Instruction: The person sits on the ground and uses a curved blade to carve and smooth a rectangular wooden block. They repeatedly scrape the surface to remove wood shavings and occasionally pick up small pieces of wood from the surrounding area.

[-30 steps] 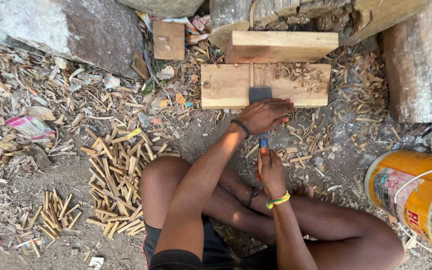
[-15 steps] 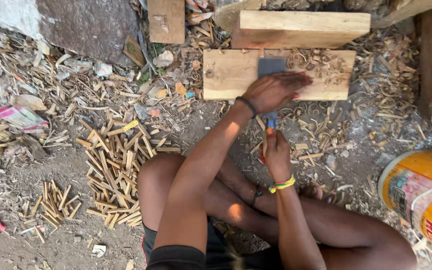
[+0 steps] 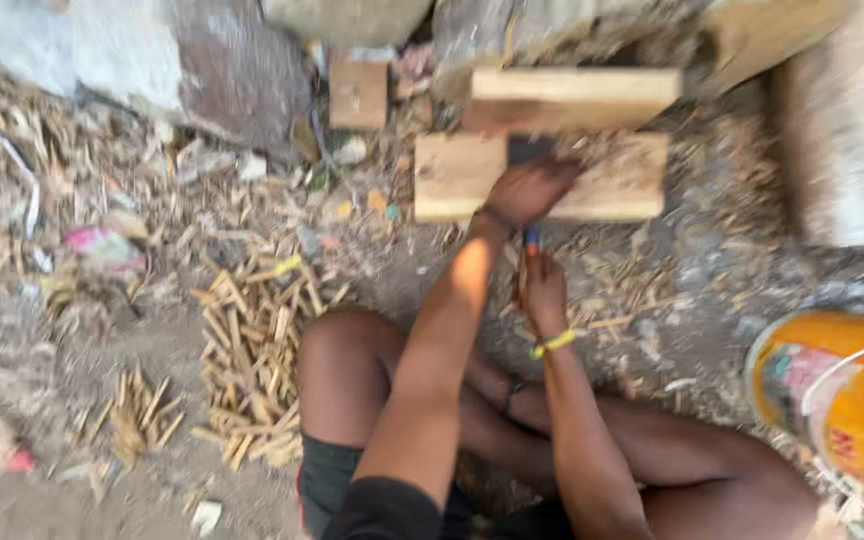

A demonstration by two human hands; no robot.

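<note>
- The left hand (image 3: 530, 190) lies flat on the pale rectangular wooden block (image 3: 452, 178), with a dark flat blade (image 3: 529, 150) showing just beyond its knuckles; the picture is blurred, so I cannot tell whether the fingers are curled round something or only pressing down.
- The right hand (image 3: 542, 285) sits nearer the body, directly behind the left hand, its fingers closed round a slim blue-handled tool (image 3: 531, 238) that points up toward the block.
- A yellow-green band (image 3: 553, 343) circles the right wrist, and a dark band sits at the left wrist.
- The wooden block lies on the dirt ground (image 3: 72, 350) under the left fingers, its long side running across the view; the part to the left of the fingers is bare, the part to their right is strewn with chips.
- A second pale wooden plank (image 3: 572, 98) lies just beyond the block, farther from the fingers and overlapping its far edge.
- A small square piece of wood (image 3: 358, 93) lies beyond and to the left of the fingers, well apart from them.
- A heap of short split wooden sticks (image 3: 252, 350) lies on the ground to the left of both hands, just beside the bent knee (image 3: 337, 345).
- A smaller cluster of sticks (image 3: 142, 415) lies farther left.
- An orange-yellow plastic bucket (image 3: 842, 400) with a thin wire handle stands well to the right of the right hand, at the edge of the view.
- Grey stones (image 3: 202, 60) line the far side, beyond the wood.
</note>
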